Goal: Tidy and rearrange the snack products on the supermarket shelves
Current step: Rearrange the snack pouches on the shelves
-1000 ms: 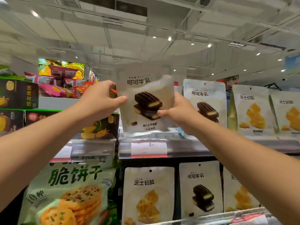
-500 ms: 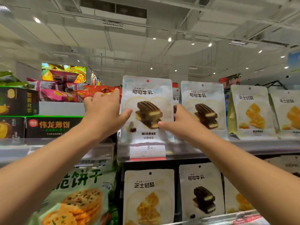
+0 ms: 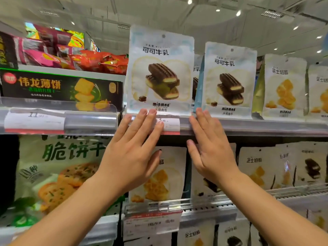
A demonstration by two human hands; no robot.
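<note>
Two bare forearms, sleeveless in view; hands (image 3: 131, 155) without rings.

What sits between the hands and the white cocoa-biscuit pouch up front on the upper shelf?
Nothing visible. The white cocoa-biscuit pouch stands upright at the shelf edge; left hand and right hand are open just below it, fingertips at its bottom edge.

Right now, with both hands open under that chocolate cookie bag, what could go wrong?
1. The cookie bag stands upright at the shelf edge, and neither the left hand nor the right hand grips it, so it might tip forward and fall.
2. It stands close beside the next bag, so a nudge could topple that one too.
3. The left fingers lie over the price tag and could smudge or shift it.
</note>
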